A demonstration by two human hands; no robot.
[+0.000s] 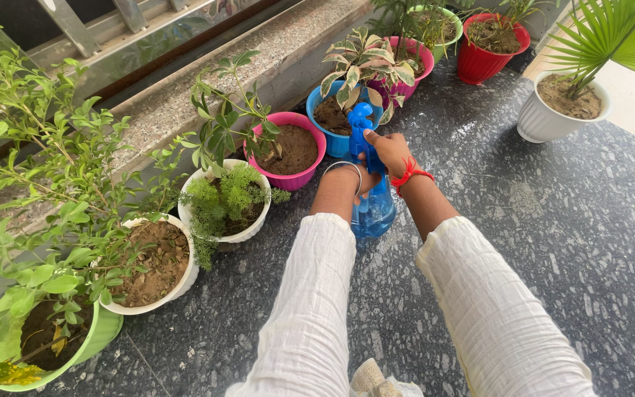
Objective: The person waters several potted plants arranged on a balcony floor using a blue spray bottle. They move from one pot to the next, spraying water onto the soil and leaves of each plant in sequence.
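Observation:
A blue spray bottle [373, 209] with a blue trigger head [361, 125] is held out in front of me. My right hand [389, 151], with a red thread at the wrist, grips the trigger head. My left hand [347, 176], wearing a silver bangle, holds the bottle's neck from the left; its fingers are mostly hidden behind the bottle. The nozzle points at a blue pot [323, 136] holding a variegated leafy plant [365, 70]. Both arms wear white sleeves.
Potted plants line a stone ledge [185, 95]: a green pot [90, 338], two white pots [185, 276] [255, 224], a pink pot [295, 176], a magenta pot [413, 81], a red pot [483, 62]. A white palm pot [545, 121] stands at right on the dark speckled floor [567, 220].

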